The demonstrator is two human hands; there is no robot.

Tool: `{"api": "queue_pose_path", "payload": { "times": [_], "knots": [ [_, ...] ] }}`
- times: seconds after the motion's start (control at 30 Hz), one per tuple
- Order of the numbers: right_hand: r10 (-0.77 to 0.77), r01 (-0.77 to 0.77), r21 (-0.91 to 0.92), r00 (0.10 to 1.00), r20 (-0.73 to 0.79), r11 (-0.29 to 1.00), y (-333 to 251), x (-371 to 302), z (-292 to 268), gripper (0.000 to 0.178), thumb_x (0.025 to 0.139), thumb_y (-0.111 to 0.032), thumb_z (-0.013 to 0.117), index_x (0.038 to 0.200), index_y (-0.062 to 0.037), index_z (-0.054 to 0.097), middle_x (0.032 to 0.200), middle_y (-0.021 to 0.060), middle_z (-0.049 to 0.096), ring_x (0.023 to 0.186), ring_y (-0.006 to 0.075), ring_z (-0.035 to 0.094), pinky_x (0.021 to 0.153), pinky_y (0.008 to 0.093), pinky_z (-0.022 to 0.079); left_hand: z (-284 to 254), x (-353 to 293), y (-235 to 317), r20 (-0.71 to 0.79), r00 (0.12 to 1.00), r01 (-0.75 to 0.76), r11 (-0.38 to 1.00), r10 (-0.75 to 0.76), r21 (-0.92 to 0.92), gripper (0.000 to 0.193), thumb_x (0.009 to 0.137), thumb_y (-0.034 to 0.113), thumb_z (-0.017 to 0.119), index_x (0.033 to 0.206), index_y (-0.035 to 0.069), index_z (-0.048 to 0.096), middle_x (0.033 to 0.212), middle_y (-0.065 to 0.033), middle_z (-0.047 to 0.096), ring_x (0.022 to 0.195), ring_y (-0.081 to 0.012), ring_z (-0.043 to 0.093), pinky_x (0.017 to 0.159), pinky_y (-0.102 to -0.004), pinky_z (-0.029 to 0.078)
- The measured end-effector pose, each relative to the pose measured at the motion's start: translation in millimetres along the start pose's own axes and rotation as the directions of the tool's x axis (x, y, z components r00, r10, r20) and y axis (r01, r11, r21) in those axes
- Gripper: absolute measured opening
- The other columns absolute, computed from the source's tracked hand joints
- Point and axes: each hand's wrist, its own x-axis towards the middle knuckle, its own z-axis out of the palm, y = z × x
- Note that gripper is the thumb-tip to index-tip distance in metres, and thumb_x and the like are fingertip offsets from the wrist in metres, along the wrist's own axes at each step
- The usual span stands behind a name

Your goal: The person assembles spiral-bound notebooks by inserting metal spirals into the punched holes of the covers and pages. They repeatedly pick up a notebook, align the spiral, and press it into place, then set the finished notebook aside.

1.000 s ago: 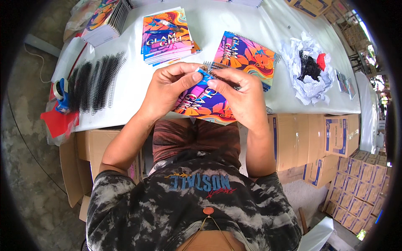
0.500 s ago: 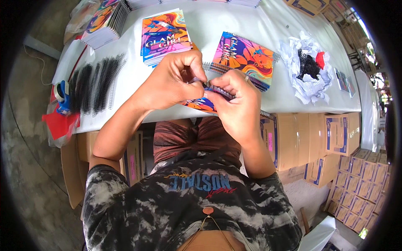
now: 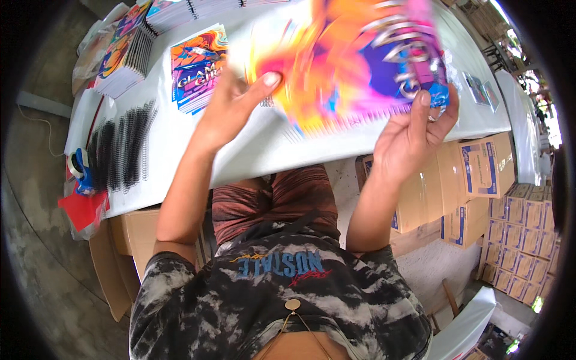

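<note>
A spiral notebook with a bright orange, pink and blue cover is lifted above the table, blurred by motion. Its coil side faces me. My right hand grips the lower right corner, thumb on the cover and fingers behind. By the notebook's left edge is my left hand, its thumb stretched out over that edge and apart from the smeared fingers. Just beyond the left hand lies a stack of similar covers on the white table. Loose black wire coils lie in a row to the left.
Piled spiral notebooks stand at the far left, with more along the back. A blue tape dispenser sits by red material at the table's left edge. Cardboard boxes fill the space under and right of the table.
Earlier both hands pinched together at a coil end low over the table. Now the hands are apart, and the right one has raised the notebook up and away from me.
</note>
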Motion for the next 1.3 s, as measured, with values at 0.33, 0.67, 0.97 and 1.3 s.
{"api": "queue_pose_path", "payload": {
  "times": [0.33, 0.67, 0.97, 1.3],
  "knots": [
    [-0.062, -0.011, -0.925, 0.997, -0.038, 0.379, 122.6, -27.0, -90.1, 0.033, 0.072, -0.011, 0.067, 0.099, 0.0028, 0.055, 0.095, 0.0152, 0.056, 0.086, 0.0254, 0.052, 0.074, 0.0374, 0.042, 32.0, 21.1, -105.8, -0.450, 0.882, 0.281, 0.609, 0.141, 0.741, 0.027, 0.072, 0.030, 0.066, 0.077, 0.004, 0.059, 0.075, -0.0127, 0.059, 0.072, -0.0266, 0.058, 0.069, -0.0366, 0.044],
    [0.139, -0.093, -0.714, 0.990, 0.006, 0.694, 125.3, -31.1, -92.5, 0.041, 0.082, -0.006, 0.047, 0.121, 0.0051, 0.046, 0.108, 0.0205, 0.058, 0.094, 0.0260, 0.057, 0.085, 0.0343, 0.043, 21.5, 6.0, -155.7, -0.356, 0.855, -0.043, 0.736, 0.376, 0.675, 0.020, 0.079, 0.020, 0.066, 0.080, 0.003, 0.056, 0.085, -0.0110, 0.055, 0.081, -0.0275, 0.054, 0.074, -0.0370, 0.042],
    [0.128, -0.076, -0.737, 0.992, 0.014, 0.672, 131.4, -36.0, -108.3, 0.049, 0.085, -0.006, 0.050, 0.131, 0.0052, 0.037, 0.131, 0.0194, 0.044, 0.117, 0.0218, 0.044, 0.099, 0.0314, 0.032, -29.0, -5.3, -103.8, -0.258, 0.816, 0.016, 0.425, 0.518, 0.905, 0.031, 0.070, 0.010, 0.063, 0.100, 0.007, 0.057, 0.106, -0.0122, 0.055, 0.102, -0.0300, 0.049, 0.087, -0.0422, 0.036],
    [-0.303, 0.326, -0.808, 0.933, 0.193, 0.491, 104.8, -53.3, -70.5, 0.045, 0.083, -0.008, 0.052, 0.125, 0.0032, 0.040, 0.133, 0.0187, 0.040, 0.123, 0.0348, 0.033, 0.104, 0.0460, 0.021, -132.0, -28.5, -53.3, -0.088, 0.975, 0.043, 0.214, 0.205, 0.976, 0.017, 0.083, 0.017, 0.057, 0.097, 0.014, 0.067, 0.089, -0.0061, 0.065, 0.077, -0.0257, 0.061, 0.066, -0.0370, 0.048]
  ]
}}
